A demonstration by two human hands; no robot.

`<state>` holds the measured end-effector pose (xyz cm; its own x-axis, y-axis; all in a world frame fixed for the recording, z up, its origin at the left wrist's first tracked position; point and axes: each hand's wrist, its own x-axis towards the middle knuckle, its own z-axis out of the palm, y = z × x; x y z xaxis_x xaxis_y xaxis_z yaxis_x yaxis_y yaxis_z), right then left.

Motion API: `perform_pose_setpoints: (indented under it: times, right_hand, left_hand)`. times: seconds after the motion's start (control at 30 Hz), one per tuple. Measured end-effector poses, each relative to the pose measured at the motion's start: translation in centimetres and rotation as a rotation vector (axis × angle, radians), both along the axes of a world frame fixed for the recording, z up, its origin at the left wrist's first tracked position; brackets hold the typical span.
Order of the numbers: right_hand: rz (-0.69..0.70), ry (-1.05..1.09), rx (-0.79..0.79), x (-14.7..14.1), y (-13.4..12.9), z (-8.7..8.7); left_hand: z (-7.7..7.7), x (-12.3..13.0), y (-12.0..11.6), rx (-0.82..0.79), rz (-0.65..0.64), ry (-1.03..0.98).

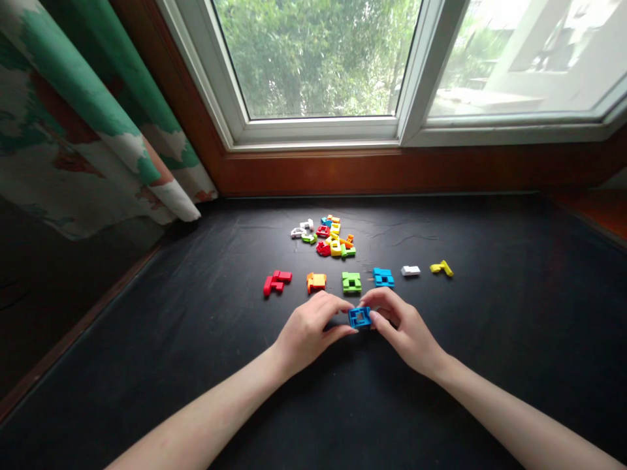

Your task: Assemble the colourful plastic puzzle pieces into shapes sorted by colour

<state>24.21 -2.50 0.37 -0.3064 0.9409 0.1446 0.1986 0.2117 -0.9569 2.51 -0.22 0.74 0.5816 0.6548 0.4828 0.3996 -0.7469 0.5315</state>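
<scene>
My left hand [311, 329] and my right hand [404, 329] meet in front of me, their fingertips pinching a blue square plastic frame piece [360, 317] from both sides. Just beyond my hands stands a row of plastic puzzle pieces: red [277, 282], orange [316, 282], green [351, 282], light blue [383, 277], white [410, 270] and yellow [441, 268]. Farther off lies a jumbled pile of multicoloured pieces [326, 236], which neither hand touches.
All this lies on a black mat-covered sill [441, 339]. A brown wooden window frame [392, 173] runs along its far side, below white-framed glass [318, 59]. A green-and-white patterned curtain [83, 117] hangs at the left.
</scene>
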Motion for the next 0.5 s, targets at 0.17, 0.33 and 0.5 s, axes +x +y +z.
perform_pose_setpoints:
  times: [0.17,0.33,0.5]
  right_hand:
    - [-0.006,0.000,0.013,-0.03,0.03,0.10]
    - [-0.006,0.012,0.021,0.00,-0.02,0.09]
    - [-0.013,0.032,0.024,0.04,-0.05,-0.12]
  left_hand:
    - [0.09,0.03,0.00,0.001,0.002,0.000]
    - [0.05,0.01,0.00,-0.003,0.003,0.008]
    - [-0.06,-0.02,0.03,-0.007,0.003,0.016]
